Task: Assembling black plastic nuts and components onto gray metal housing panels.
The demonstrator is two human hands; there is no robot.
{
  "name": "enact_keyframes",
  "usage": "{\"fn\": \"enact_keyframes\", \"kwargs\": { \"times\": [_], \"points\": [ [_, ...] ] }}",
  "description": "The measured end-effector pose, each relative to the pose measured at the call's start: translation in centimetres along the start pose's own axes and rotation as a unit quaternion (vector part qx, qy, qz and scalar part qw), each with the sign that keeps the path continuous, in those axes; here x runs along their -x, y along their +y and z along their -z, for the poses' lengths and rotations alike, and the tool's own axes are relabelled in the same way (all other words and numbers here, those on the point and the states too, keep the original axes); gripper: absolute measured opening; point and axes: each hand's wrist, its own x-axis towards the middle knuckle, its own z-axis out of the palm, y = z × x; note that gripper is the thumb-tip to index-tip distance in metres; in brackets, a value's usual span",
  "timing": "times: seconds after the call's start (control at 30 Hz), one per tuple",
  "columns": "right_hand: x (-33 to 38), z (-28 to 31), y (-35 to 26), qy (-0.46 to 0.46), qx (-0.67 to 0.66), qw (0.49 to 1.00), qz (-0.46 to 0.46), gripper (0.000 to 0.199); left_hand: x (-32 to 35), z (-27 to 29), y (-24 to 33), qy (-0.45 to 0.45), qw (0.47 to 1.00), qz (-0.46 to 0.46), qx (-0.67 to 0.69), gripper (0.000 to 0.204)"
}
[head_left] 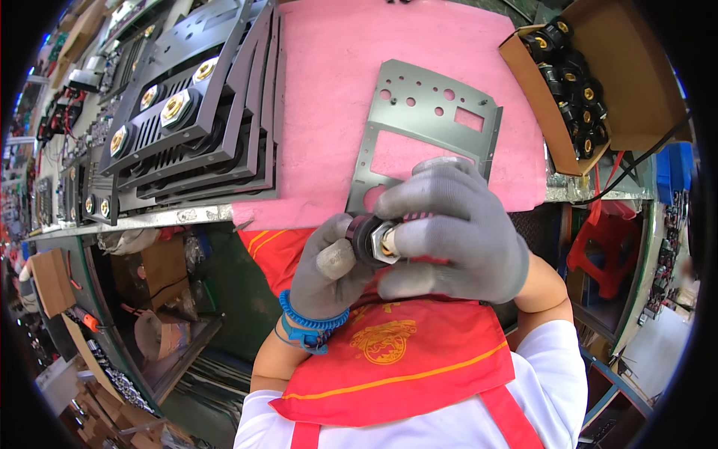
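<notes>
Gripping a black fitting point(363, 241) in its fingers, the left hand point(325, 266) met the right hand point(462, 239), whose fingers held the metal nut point(378, 246).

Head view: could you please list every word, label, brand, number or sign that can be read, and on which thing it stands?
No text here is clear enough to quote.
Red apron: a gold emblem; the small yellow marks above it are unreadable.
Black round part between the left hand and right hand: no lettering visible.
Grey metal plate: holes, no lettering visible.
</notes>
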Motion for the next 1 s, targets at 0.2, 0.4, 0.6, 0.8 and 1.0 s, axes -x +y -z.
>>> {"fn": "enact_keyframes", "kwargs": {
  "times": [0.2, 0.4, 0.6, 0.8, 1.0],
  "points": [
    [0.6, -2.0, -0.6, 0.053, 0.064, 0.997, -0.005, 0.033, 0.4, -1.5, 0.3, 0.066, 0.996, 0.067, 0.000, 0.061],
    [1.5, -2.4, -1.7, 0.075, 0.088, 0.993, -0.003, 0.033, 2.8, 2.1, -1.0, 0.073, 0.995, 0.054, 0.043, 0.048],
    [4.6, -2.6, 0.7, 0.043, 0.059, 0.975, -0.212, 0.027, 2.8, 7.0, -4.5, 0.086, 0.994, 0.065, 0.020, 0.043],
    [5.7, -2.2, 0.1, 0.007, 0.154, 0.961, -0.229, 0.027, 1.0, 7.8, -6.4, -0.001, 0.992, 0.114, 0.045, 0.063],
    [5.3, -1.3, 0.2, -0.031, 0.168, 0.957, -0.235, 0.028, 1.0, 6.8, -6.5, 0.026, 0.986, 0.154, 0.063, 0.072]
  ]
}}
